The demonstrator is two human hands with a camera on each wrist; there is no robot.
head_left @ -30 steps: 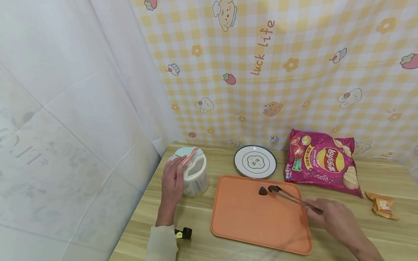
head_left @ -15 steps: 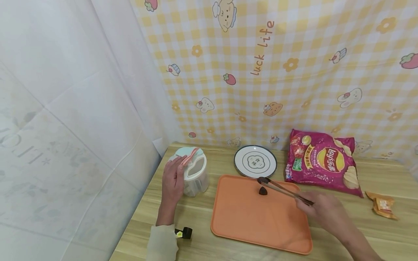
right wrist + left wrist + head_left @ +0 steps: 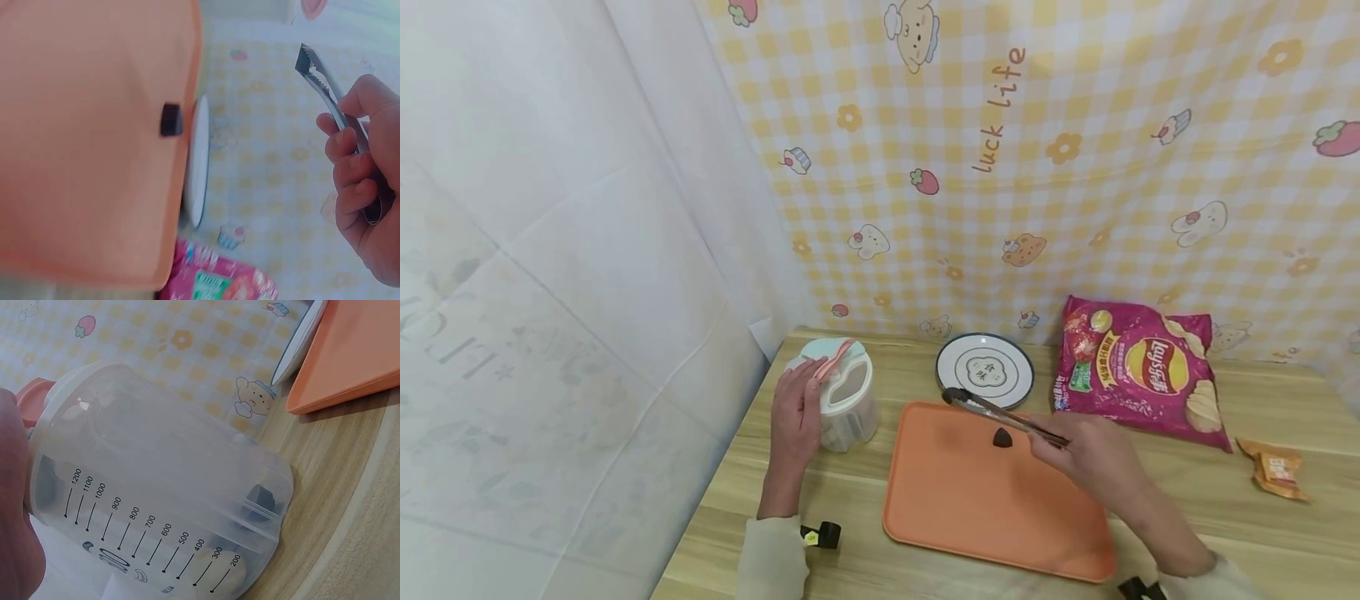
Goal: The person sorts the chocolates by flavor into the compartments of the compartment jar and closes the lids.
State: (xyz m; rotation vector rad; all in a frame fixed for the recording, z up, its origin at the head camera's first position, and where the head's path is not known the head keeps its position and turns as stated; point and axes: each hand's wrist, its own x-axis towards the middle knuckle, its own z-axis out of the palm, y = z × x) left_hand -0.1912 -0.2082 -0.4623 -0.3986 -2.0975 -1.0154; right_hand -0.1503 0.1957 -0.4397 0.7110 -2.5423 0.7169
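Note:
My left hand (image 3: pixel 793 412) holds the lid of a clear plastic divided storage container (image 3: pixel 162 469), its fingers at the pink strip (image 3: pixel 835 360). The lid has an opening on its right side. Through the wall I see a dark piece (image 3: pixel 259 501) and a pale one (image 3: pixel 228 574) at the bottom. My right hand (image 3: pixel 1086 454) grips metal tongs (image 3: pixel 350 119) above the far edge of the orange tray (image 3: pixel 985 517). Their tips look dark; I cannot tell whether something is pinched there. A small dark brown wedge-shaped piece (image 3: pixel 1002 437) lies on the tray.
Behind the tray stands a white plate (image 3: pixel 958 358) with a dark rim. A purple bag of chips (image 3: pixel 1135 371) lies at the back right, with a small orange packet (image 3: pixel 1277 471) beyond it. A checked cloth (image 3: pixel 925 233) hangs behind the table.
My right hand and the tongs have moved left, from beside the dark piece to the tray's far edge near the plate. My left hand and the container have stayed put.

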